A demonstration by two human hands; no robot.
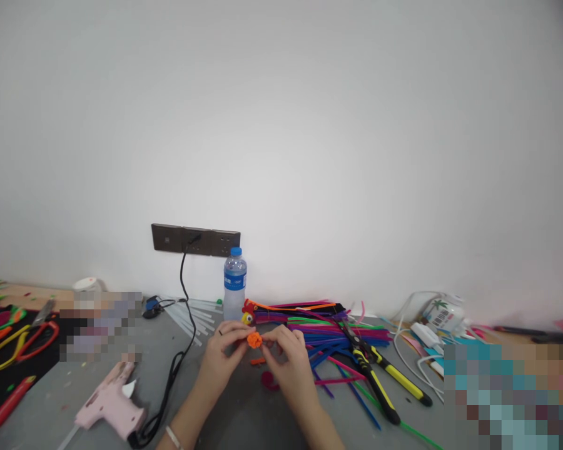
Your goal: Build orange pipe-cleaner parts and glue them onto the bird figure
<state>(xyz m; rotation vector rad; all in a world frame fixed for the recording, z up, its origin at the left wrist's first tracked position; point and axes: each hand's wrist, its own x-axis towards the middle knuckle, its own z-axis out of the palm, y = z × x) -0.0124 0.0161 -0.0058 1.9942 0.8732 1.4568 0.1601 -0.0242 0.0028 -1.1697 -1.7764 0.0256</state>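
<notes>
Between the fingertips of both hands is a small bunched orange pipe-cleaner piece (254, 340), held above the grey table. My left hand (226, 347) pinches it from the left, and my right hand (284, 353) pinches it from the right. Just behind the left fingertips is a red and yellow figure with a round eye (248, 312), partly hidden by them. Under the hands lie a short orange strip (258, 361) and a dark pink curled piece (269, 381).
Pipe cleaners (309, 331) in several colours lie behind my right hand, with yellow-black pliers (375, 369) over them. A water bottle (235, 287) stands by the wall. At left are a pink glue gun (110, 403), its black cord, clear glue sticks (187, 319) and scissors (25, 340).
</notes>
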